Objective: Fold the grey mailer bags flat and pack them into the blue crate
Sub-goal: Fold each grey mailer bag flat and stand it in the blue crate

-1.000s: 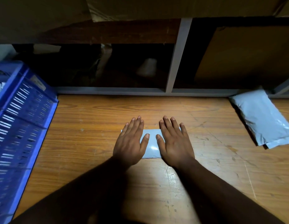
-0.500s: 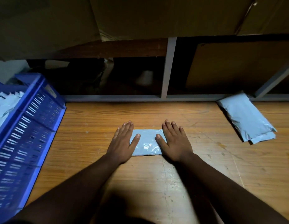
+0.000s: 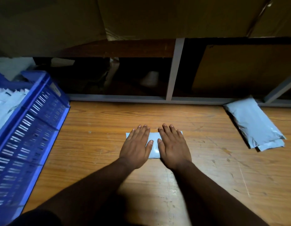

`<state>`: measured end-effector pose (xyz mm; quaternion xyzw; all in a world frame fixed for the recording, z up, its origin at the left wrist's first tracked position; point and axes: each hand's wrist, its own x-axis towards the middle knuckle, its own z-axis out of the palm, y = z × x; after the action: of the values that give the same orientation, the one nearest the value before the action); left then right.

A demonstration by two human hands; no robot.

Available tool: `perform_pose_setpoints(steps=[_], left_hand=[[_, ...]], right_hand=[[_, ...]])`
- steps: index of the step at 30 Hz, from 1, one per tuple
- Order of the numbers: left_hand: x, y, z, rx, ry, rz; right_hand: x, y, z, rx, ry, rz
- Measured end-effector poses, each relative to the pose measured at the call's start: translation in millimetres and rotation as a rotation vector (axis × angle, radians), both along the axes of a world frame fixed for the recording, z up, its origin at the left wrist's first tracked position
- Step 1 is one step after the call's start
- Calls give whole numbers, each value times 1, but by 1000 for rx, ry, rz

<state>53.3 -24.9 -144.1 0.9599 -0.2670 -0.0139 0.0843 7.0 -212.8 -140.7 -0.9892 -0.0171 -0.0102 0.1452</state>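
Dim room, lit from above. Worn wood floor (image 3: 100, 160), scratched. Grey metal rack (image 3: 175, 70) at back, cardboard boxes (image 3: 174, 17) stacked on it.

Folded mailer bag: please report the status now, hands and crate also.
Left hand and right hand flat, pressing folded mailer bag on floor. Blue crate at left, partly filled. Nothing between.

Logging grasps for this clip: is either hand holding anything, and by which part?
Nothing is gripped. The left hand and right hand lie flat, fingers straight, pressing the ends of the folded grey mailer bag against the wooden surface.
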Motion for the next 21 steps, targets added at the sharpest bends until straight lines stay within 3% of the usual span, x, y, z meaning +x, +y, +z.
perform_pose_setpoints(steps=[7,11,21], left_hand=[[0,23,4,-32,33,70],[2,5,14,-114,1,13],[-4,-11,-1,40,-77,2]], right_hand=[[-14,-17,5,7,99,-43],[2,9,17,33,27,-3],[3,19,-6,-13,-2,28]])
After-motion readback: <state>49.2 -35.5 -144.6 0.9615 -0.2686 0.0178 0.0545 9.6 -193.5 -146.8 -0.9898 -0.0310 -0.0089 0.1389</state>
